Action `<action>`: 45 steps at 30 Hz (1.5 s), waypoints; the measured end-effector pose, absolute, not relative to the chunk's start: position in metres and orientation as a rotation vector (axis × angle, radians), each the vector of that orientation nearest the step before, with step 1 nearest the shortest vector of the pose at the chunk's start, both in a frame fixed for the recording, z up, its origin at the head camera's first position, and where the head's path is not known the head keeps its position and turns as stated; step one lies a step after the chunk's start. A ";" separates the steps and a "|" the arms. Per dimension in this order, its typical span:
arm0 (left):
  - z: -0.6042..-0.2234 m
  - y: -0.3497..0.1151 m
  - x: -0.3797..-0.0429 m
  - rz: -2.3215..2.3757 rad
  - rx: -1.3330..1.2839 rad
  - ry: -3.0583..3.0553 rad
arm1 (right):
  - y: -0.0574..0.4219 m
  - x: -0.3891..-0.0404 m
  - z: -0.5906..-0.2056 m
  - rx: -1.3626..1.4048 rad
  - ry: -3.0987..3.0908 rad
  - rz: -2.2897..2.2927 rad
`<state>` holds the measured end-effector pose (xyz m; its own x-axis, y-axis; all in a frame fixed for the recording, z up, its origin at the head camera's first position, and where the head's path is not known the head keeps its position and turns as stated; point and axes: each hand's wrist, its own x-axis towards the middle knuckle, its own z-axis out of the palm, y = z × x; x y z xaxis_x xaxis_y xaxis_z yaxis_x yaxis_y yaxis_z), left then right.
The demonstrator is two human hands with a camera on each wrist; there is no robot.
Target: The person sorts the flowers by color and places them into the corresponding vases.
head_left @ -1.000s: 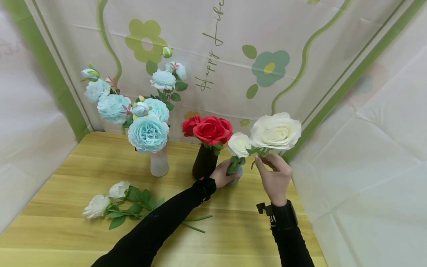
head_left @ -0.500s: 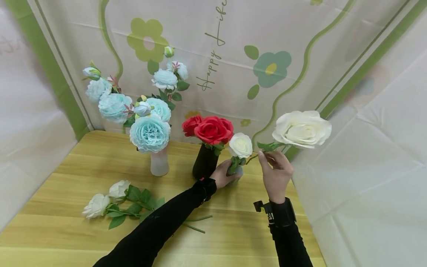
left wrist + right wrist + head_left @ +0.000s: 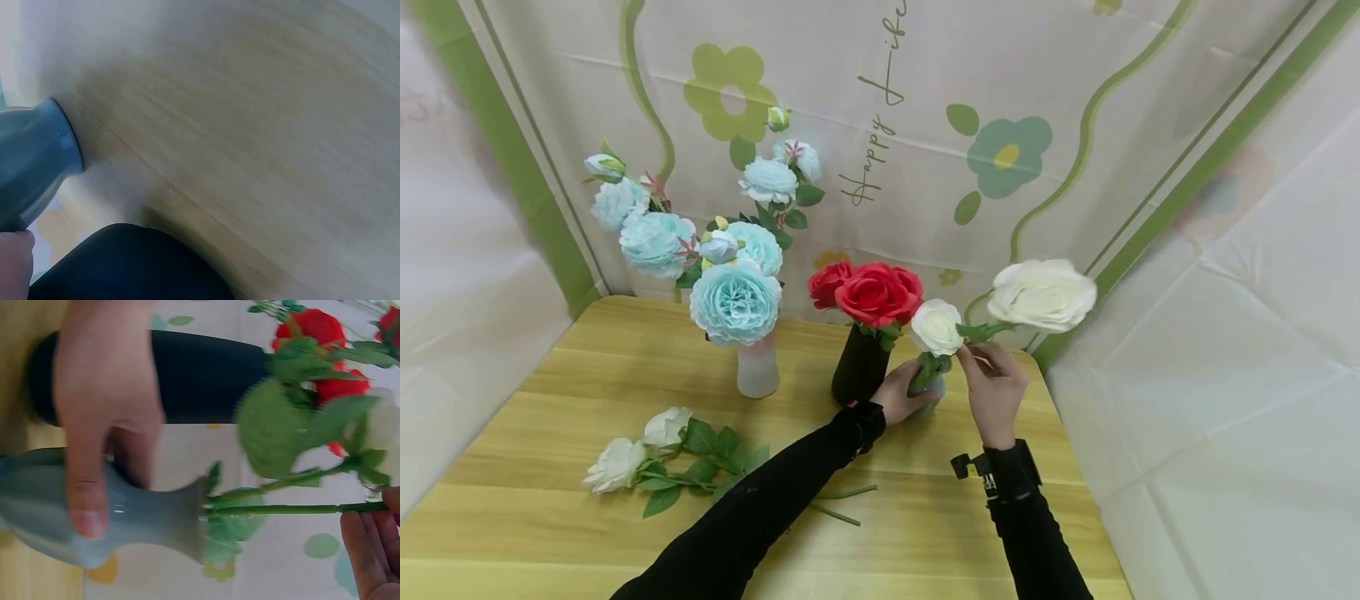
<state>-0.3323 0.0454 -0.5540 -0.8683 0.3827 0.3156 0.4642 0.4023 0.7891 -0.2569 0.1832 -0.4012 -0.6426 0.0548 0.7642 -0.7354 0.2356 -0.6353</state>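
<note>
My left hand (image 3: 897,395) grips the grey-blue vase (image 3: 150,515) around its body, the thumb lying across it in the right wrist view. A small white rose (image 3: 937,327) stands in this vase, its leaves at the mouth. My right hand (image 3: 996,385) pinches the green stem (image 3: 287,509) of a large white rose (image 3: 1043,296). That stem's lower end is at the vase mouth; how far it goes in is hidden. In the left wrist view, the base of the vase (image 3: 37,150) shows, with a bit of my left hand (image 3: 14,265).
A black vase (image 3: 859,367) with red roses (image 3: 878,293) stands left of the gripped vase. Farther left is a white vase (image 3: 757,368) of light-blue flowers (image 3: 735,302). White roses (image 3: 616,465) lie on the wooden table (image 3: 535,517) under my left arm. A printed cloth (image 3: 910,208) hangs behind.
The large white rose has swung right, then come back left and down as my right hand moved toward the vase mouth. My left hand keeps its grip on the vase.
</note>
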 end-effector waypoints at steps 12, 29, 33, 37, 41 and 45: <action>-0.560 0.045 -0.332 -1.469 -0.742 -2.575 | 0.189 -0.283 -0.449 0.471 -2.075 1.291; -0.556 0.041 -0.342 -1.464 -0.842 -2.473 | 0.182 -0.262 -0.487 0.266 -2.210 1.343; -0.556 0.042 -0.341 -1.459 -0.834 -2.473 | 0.173 -0.239 -0.499 0.446 -2.026 1.160; -0.555 0.042 -0.337 -1.490 -0.833 -2.474 | 0.159 -0.211 -0.517 0.824 -1.984 1.016; -0.554 0.042 -0.335 -1.500 -0.799 -2.523 | 0.142 -0.183 -0.537 1.247 -2.195 0.795; -0.553 0.045 -0.334 -1.496 -0.756 -2.574 | 0.125 -0.165 -0.552 1.511 -2.384 0.432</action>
<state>-0.3336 0.0446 -0.5533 -0.8766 0.3780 0.2977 0.4458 0.4053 0.7981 -0.1647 0.1248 -0.5518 -0.4108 -0.8231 0.3922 -0.9083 0.4067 -0.0980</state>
